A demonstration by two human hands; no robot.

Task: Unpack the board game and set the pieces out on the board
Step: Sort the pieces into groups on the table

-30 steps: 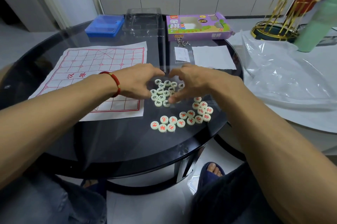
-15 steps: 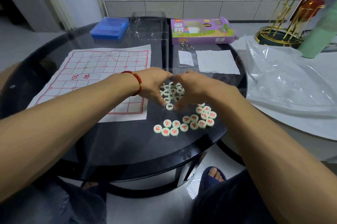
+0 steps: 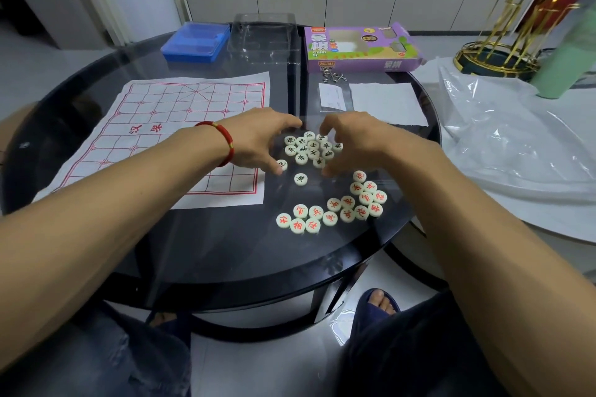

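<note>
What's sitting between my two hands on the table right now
In the head view, a cluster of black-lettered pieces lies on the glass table between the left hand and right hand.

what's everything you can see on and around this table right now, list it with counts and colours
paper xiangqi board: one, white with red grid, table's left
black-lettered pieces: a cluster, cream, between the hands; one apart
red-lettered pieces: sixteen, cream, nearer the table's front edge
game box: one, purple, far side
clear plastic tray: one, beside the box
blue tray: one, far left
paper sheets: two, white, behind the hands
glass table: one, dark, round
plastic bag: one, clear, right
left hand: red bracelet, fingers curled over the cluster
right hand: fingers curled over the cluster
</note>
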